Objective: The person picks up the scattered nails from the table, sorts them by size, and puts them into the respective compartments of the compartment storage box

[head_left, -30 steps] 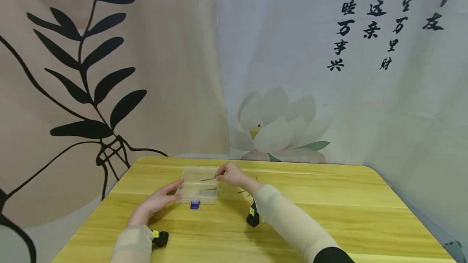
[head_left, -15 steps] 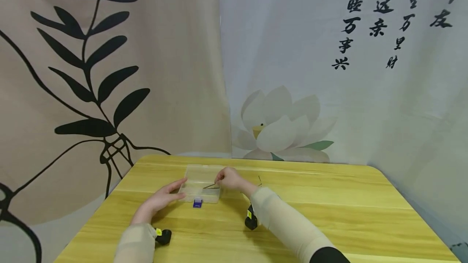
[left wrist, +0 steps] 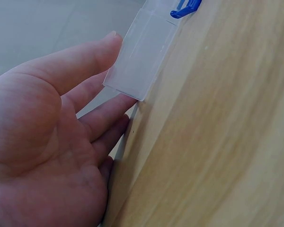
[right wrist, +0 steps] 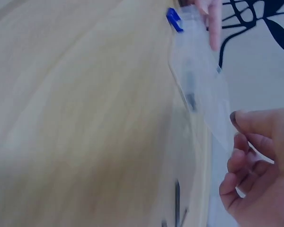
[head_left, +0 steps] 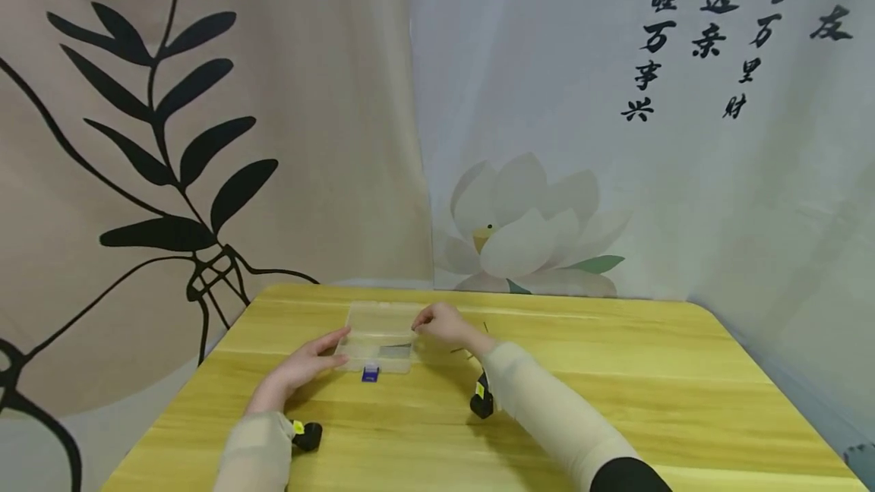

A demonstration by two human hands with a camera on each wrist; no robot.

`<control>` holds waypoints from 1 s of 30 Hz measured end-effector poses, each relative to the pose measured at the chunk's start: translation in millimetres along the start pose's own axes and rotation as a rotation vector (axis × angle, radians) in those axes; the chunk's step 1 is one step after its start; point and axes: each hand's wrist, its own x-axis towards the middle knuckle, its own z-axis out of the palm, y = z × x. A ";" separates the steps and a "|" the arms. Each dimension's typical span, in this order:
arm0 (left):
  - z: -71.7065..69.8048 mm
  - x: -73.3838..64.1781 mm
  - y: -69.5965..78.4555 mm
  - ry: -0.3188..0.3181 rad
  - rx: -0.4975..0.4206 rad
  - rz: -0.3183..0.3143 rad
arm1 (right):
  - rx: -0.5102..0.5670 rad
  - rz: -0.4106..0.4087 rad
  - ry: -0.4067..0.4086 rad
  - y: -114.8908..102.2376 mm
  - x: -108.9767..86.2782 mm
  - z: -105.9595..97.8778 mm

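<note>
A clear plastic box (head_left: 355, 365) with a blue latch (head_left: 370, 374) on its front lies with its lid (head_left: 383, 317) laid back. Inside, a thin dark rod (head_left: 395, 345) shows near the right end. My left hand (head_left: 304, 367) holds the box's left end; in the left wrist view the thumb (left wrist: 102, 52) is on one side of the corner and the fingers lie behind it. Just off the right end, my right hand (head_left: 444, 325) hovers with loosely bent fingers and nothing visible between them. In the right wrist view its thumb (right wrist: 255, 122) overlaps the box's edge.
Several thin dark rods (right wrist: 177, 201) lie on the wooden table (head_left: 615, 370), partly hidden by the right wrist in the head view. Black wrist cameras sit under the left sleeve (head_left: 256, 446) and right sleeve (head_left: 547, 393). A patterned cloth backdrop (head_left: 342, 135) hangs behind the table.
The right hand held a thin dark rod over the box, lowered it into the base, let go and drew back a little to the right. The left hand stayed at the box.
</note>
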 end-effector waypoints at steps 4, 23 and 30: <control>-1.8 2.9 2.6 -0.004 -0.002 0.005 | 0.047 0.023 -0.002 5.5 -13.9 -24.9; 2.0 -1.4 4.7 -0.004 -0.023 0.005 | 0.160 0.203 0.108 62.9 -68.6 -61.8; 2.2 -1.7 5.7 -0.002 -0.017 -0.008 | 0.178 0.215 0.118 77.5 -79.6 -63.6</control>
